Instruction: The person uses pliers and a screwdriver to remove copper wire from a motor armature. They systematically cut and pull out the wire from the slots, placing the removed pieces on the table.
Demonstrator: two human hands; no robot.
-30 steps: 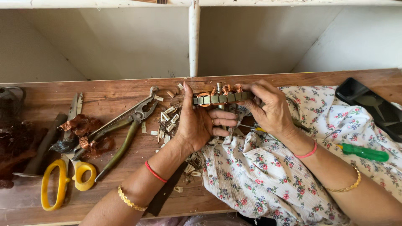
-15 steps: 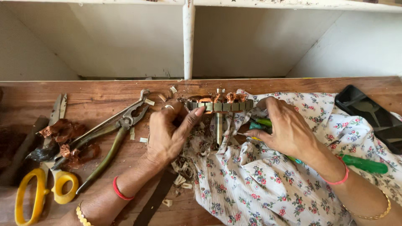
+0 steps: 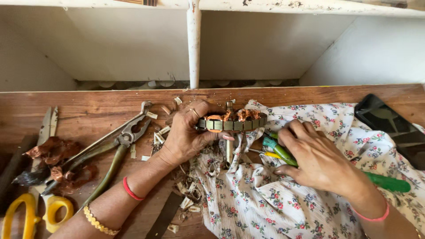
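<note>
My left hand (image 3: 188,132) grips the left end of a round metal motor core (image 3: 234,122) with copper windings on top, standing on edge on a metal shaft (image 3: 229,148) over the wooden bench (image 3: 79,106). My right hand (image 3: 316,159) rests on a floral cloth (image 3: 265,208) just right of the core, its fingers closing over the shaft end of a green-handled screwdriver (image 3: 385,181) and a thinner yellow-handled tool (image 3: 271,154). Whether the fingers lift the screwdriver I cannot tell.
Large pliers (image 3: 117,146) lie left of my left hand. Copper wire scraps (image 3: 55,155), yellow-handled scissors (image 3: 31,212), a flat metal strip (image 3: 166,217) and several paper bits litter the bench. A dark phone (image 3: 392,126) lies at the right. A white post (image 3: 193,44) stands behind.
My right hand has let go of the motor core and dropped onto the cloth over the screwdrivers. My left hand has shifted and now holds the core alone.
</note>
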